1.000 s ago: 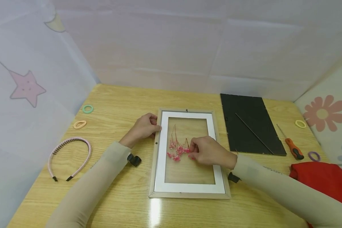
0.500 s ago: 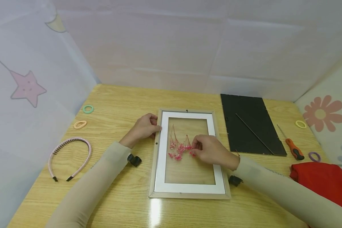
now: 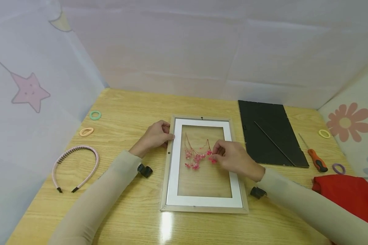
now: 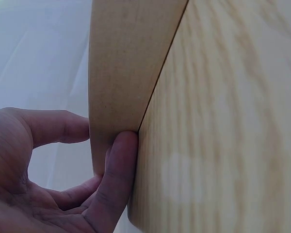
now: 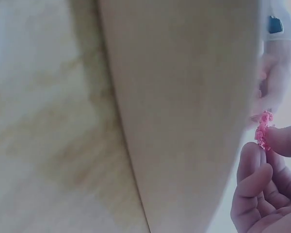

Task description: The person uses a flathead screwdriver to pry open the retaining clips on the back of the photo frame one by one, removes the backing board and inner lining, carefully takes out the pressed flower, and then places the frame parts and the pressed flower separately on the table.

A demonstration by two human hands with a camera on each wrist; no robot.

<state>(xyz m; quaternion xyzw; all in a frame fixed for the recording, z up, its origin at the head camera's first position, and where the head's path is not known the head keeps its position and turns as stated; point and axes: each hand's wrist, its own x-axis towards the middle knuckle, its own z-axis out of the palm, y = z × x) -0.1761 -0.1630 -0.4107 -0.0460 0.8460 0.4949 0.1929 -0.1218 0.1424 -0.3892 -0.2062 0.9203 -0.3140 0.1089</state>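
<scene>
A light wooden picture frame (image 3: pixel 203 210) with a white mat (image 3: pixel 173 170) lies flat on the table. Its window shows a dried flower sprig (image 3: pixel 196 158) with thin stems and pink blossoms. My left hand (image 3: pixel 154 136) holds the frame's left edge, thumb on the upper edge; in the left wrist view, its fingers (image 4: pixel 117 174) rest against the wooden side. Over the window's right part, my right hand (image 3: pixel 234 156) pinches pink blossoms (image 5: pixel 263 133) between thumb and fingertips. Whether these join the other sprig is unclear.
A black backing board (image 3: pixel 270 136) with a thin stick (image 3: pixel 273 143) on it lies at right. Beside it are an orange-handled screwdriver (image 3: pixel 317 160), a purple hair tie (image 3: pixel 338 168) and red cloth (image 3: pixel 345 190). At left lie a pink headband (image 3: pixel 95 160) and two hair ties (image 3: pixel 86 132).
My right hand has moved a little up and right, drawing the pinched blossoms along. The sprig now spreads wider to the right. My left hand keeps its place on the frame.
</scene>
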